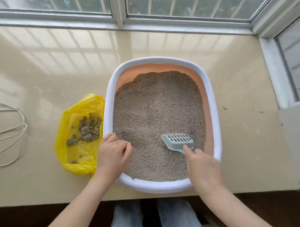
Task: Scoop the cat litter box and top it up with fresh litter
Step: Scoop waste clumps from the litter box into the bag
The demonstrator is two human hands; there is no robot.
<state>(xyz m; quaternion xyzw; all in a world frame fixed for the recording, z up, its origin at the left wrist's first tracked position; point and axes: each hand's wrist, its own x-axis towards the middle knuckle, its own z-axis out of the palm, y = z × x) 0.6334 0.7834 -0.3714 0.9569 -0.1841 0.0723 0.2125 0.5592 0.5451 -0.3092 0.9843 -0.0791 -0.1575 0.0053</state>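
Surface: beige window ledge [37,71] under windows.
Right hand [203,166]: grips the scoop [178,141], its head lying in the litter.
Left hand [113,151]: curled over the litter box [214,109] rim, steadying it.
Bag: yellow bag [74,153] touching the box, clumps inside.
Risk: a tilted scoop may spill clumps between box and bag.
Writing: none readable.

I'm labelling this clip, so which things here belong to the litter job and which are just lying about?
Job: white-rimmed litter box, grey slotted plastic scoop in right hand, yellow plastic bag holding clumps.
Lying about: loose white cord.
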